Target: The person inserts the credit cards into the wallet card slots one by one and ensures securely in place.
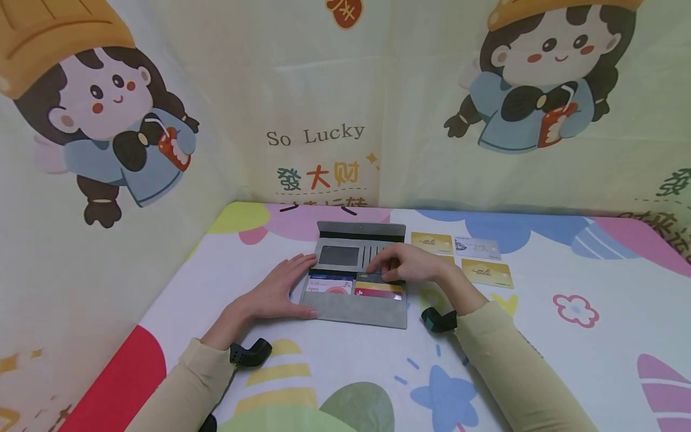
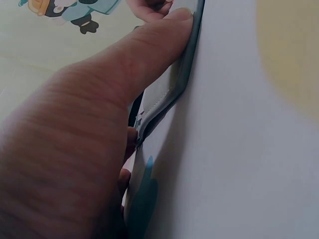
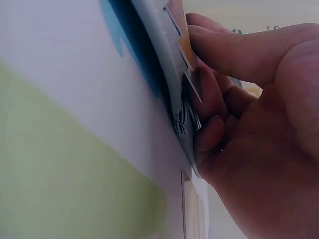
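Observation:
A grey wallet [image 1: 361, 312] lies unfolded on the table in the head view, with a dark window and card slots in its upper half. White-and-blue cards [image 1: 329, 284] sit in its lower left pocket. The lower right pocket holds a red card [image 1: 378, 292] and, behind it, a dark card [image 1: 367, 277]. My left hand [image 1: 275, 291] steadies the wallet's left side with extended fingers; its thumb rests on the lower edge, also visible in the left wrist view. My right hand [image 1: 412, 263] pinches the dark card's upper edge; its fingers [image 3: 209, 94] partly hide the cards.
Right of the wallet lie several loose cards: a gold card [image 1: 432, 242], a silver card [image 1: 477, 247], another gold card [image 1: 487, 273] and one partly hidden by the right hand. A patterned cloth covers the table [image 1: 345, 366], and a printed curtain [image 1: 421, 150] stands behind it.

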